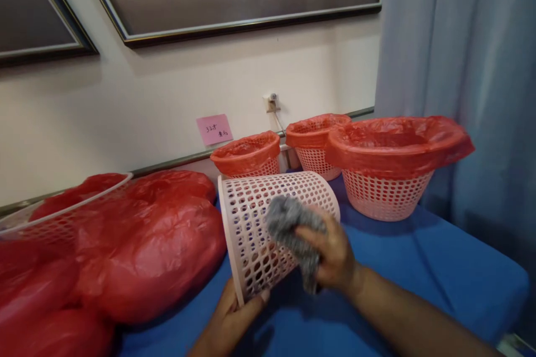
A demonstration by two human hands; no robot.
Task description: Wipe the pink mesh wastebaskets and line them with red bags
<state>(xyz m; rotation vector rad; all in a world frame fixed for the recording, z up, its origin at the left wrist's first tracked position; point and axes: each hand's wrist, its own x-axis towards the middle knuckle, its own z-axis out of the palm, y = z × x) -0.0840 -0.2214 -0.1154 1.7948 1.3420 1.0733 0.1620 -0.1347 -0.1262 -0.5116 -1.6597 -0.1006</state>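
A pale pink perforated plastic basket [251, 201] lies tipped on its side in front of me, its wide rim facing left. My left hand [234, 312] grips the lower part of that rim, with the thumb on the outer wall. Bunched in my right hand [335, 251] is a grey cloth [288, 223], pressed against the basket's holed side. The cloth's lower end hangs down below my fingers. Part of the right hand is slightly blurred.
Behind stand a small lined basket [247, 153], another lined basket [314, 150] and a large lined basket [389, 189], all with red bags. Bulging red plastic bags [159, 256] fill the left beside a white-rimmed basket [84, 203]. A blue-covered table [410, 273] lies beneath; a blue curtain [456, 56] hangs right.
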